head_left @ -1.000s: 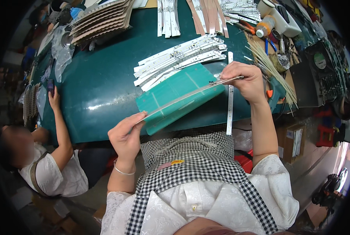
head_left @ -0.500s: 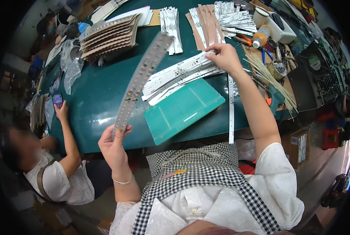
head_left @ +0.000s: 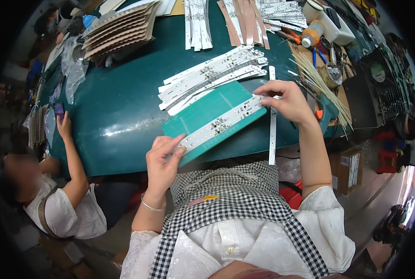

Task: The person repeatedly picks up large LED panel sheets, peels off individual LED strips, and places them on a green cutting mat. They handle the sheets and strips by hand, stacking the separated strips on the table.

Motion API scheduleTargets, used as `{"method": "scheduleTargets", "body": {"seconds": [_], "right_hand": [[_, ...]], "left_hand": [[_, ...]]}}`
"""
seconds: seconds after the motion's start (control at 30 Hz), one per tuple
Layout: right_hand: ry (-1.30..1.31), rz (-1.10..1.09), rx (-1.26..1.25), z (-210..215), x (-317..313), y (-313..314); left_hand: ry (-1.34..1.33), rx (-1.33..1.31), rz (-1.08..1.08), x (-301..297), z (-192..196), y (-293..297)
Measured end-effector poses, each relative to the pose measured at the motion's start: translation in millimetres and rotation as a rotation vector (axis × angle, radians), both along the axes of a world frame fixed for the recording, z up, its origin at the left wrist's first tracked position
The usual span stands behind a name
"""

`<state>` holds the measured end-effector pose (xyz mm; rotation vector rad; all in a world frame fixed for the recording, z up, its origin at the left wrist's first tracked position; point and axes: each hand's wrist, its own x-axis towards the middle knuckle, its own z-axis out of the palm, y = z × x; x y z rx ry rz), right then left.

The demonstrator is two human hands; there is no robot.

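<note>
A white LED circuit board strip [head_left: 220, 124] with small chips and components lies slantwise over the green plastic case [head_left: 202, 111] in front of me. My left hand [head_left: 164, 160] pinches its lower left end between thumb and fingers. At the strip's upper right end, my right hand [head_left: 279, 100] grips it the same way. Just beyond the case, a pile of similar LED strips [head_left: 212, 76] lies fanned on the table. One narrow white strip [head_left: 273, 125] hangs over the near table edge beside my right hand.
More strips [head_left: 198, 25] lie at the back, beside brown ones [head_left: 244, 23]. A stack of corrugated sheets [head_left: 121, 30] stands at back left. Pliers, an orange-labelled bottle [head_left: 313, 33], thin sticks [head_left: 321, 90] and a glue gun [head_left: 327, 116] sit right. A co-worker [head_left: 63, 200] with a phone is at left.
My left hand has swung the strip down from upright to lie across the green case. My right hand has left the pile and come nearer, taking the strip's other end.
</note>
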<state>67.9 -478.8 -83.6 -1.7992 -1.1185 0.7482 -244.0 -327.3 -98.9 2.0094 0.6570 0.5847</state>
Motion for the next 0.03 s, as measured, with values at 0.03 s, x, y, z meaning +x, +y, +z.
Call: {"method": "scheduleTargets", "body": {"seconds": [0.03], "right_hand": [[-0.028,-0.003,0.017,-1.8,-0.3,0.2]], "left_hand": [[0.002,-0.007,-0.008,1.9,-0.9,-1.7]]}}
